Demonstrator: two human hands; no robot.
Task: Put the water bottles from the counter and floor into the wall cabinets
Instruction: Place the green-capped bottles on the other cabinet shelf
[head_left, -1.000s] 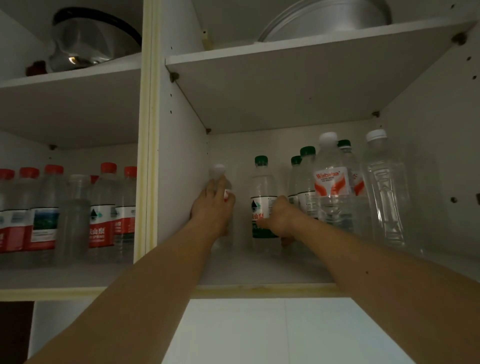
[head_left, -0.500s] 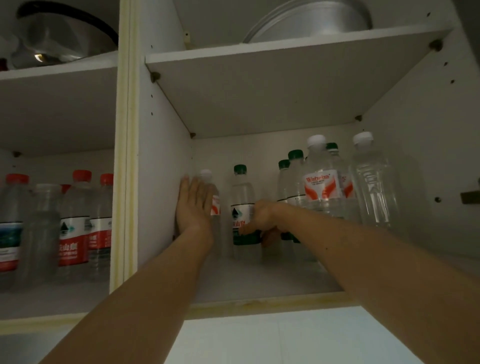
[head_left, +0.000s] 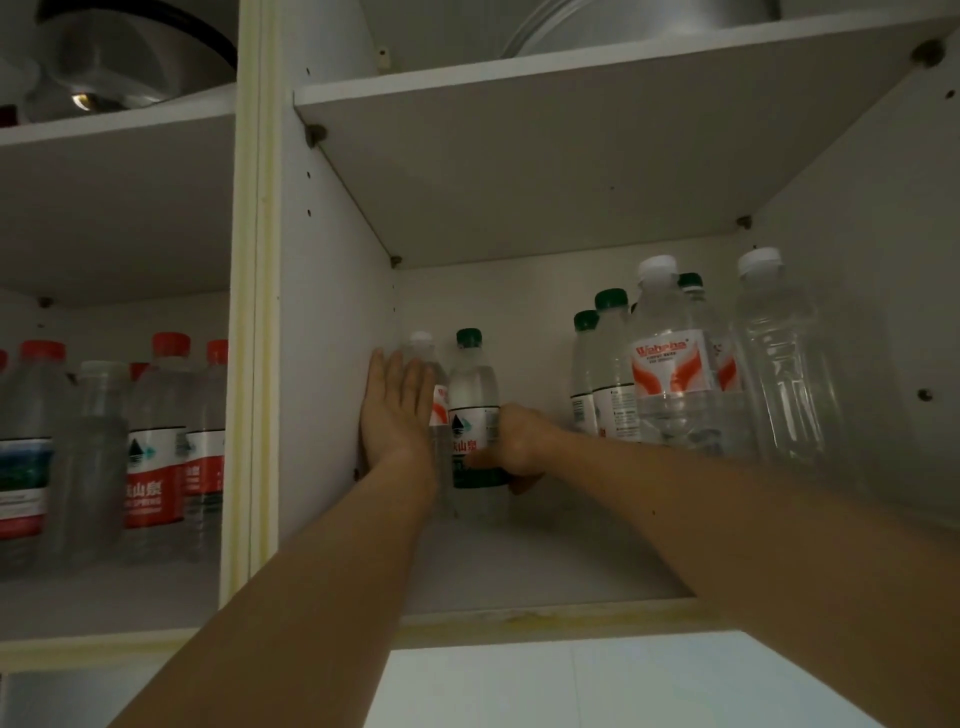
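Head view, right-hand wall cabinet, lower shelf (head_left: 545, 571). I have my right hand (head_left: 511, 447) wrapped around the label band of the green-capped bottle (head_left: 474, 415), which stands upright on the shelf at back left. My left hand (head_left: 397, 410) lies flat, fingers straight, holding nothing, against the white-capped bottle (head_left: 434, 384) beside the cabinet's side wall (head_left: 332, 364).

Handling: both bottles look full, so I judge them fairly heavy, with thin clear walls that give under a squeeze and smooth plastic that may slip. The mid-body label band is the firmest place to hold; the narrow neck is the alternative.

Hidden or unclear: my left hand covers most of the white-capped bottle, so its base and any gap to the wall cannot be read. My right fingertips are behind the green-capped bottle. The dim light blurs the bottle group (head_left: 670, 374) at right; I count perhaps 6.
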